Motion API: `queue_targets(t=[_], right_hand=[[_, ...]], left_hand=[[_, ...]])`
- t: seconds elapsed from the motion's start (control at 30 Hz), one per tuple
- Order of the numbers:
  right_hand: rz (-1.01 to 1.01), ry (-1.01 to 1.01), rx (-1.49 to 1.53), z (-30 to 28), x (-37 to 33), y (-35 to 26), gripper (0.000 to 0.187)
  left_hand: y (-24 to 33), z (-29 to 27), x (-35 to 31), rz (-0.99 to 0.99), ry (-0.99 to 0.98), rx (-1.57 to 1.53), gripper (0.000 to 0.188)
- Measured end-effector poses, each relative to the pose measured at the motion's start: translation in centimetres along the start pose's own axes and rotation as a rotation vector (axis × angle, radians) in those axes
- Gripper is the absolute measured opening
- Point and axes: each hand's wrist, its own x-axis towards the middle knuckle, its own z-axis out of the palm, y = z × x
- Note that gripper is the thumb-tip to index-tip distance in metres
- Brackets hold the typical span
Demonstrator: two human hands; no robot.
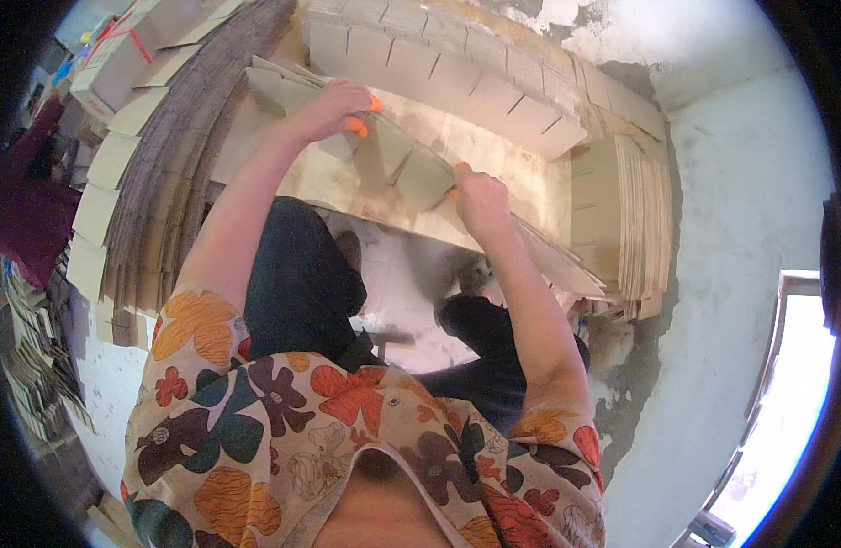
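Observation:
A long slotted cardboard strip [409, 171], perhaps several sheets together, stands on edge across the pale work surface [541, 173]. It slants from the far left to the near right. My left hand [336, 108] pinches its upper edge left of the middle. Farther right, my right hand [482, 203] grips the same edge, its fingertips curled over the far side. Orange finger covers show on both hands. The lower edge of the strip is partly hidden by my arms.
Slotted cardboard piles [439, 80] line the back. More stacked cardboard [612, 210] stands at the right, beside a peeling wall [740, 192]. A tall curved stack [169, 183] rises at the left. Beyond it is a person in maroon [38, 205].

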Motion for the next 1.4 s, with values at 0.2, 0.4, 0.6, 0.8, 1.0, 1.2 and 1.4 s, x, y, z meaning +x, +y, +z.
queue_targets(t=[0.2, 0.4, 0.6, 0.8, 1.0, 1.2, 1.4], right_hand=[[-0.071, 0.159, -0.003, -0.4, -0.3, 0.6, 0.02], [-0.178, 0.704, -0.367, -8.6, -6.3, -2.1, 0.031], [-0.081, 0.826, -0.396, -10.0, -11.2, 1.2, 0.034], [0.116, 0.719, -0.407, -5.1, -16.0, 9.3, 0.027], [0.246, 0.835, -0.445, -3.3, -20.7, 16.3, 0.025], [0.485, 0.737, -0.356, -3.9, -19.6, 20.4, 0.033], [0.743, 0.583, -0.444, -3.6, -16.0, 19.7, 0.047]], left_hand=[[3.7, -2.6, 1.2, -0.601, -0.108, -0.555, 0.04], [15.5, -13.4, -4.2, 0.129, 0.136, 0.41, 0.041], [11.4, -18.0, -14.5, -0.421, 0.308, 1.06, 0.048], [2.2, -17.1, -22.6, -0.872, 0.112, 0.931, 0.036], [-1.3, -17.0, -24.4, -0.687, 0.289, 0.513, 0.03], [-0.9, -22.7, -23.4, -0.854, 0.043, 0.549, 0.046], [5.8, -17.9, -14.6, -0.692, 0.21, 0.457, 0.038]])
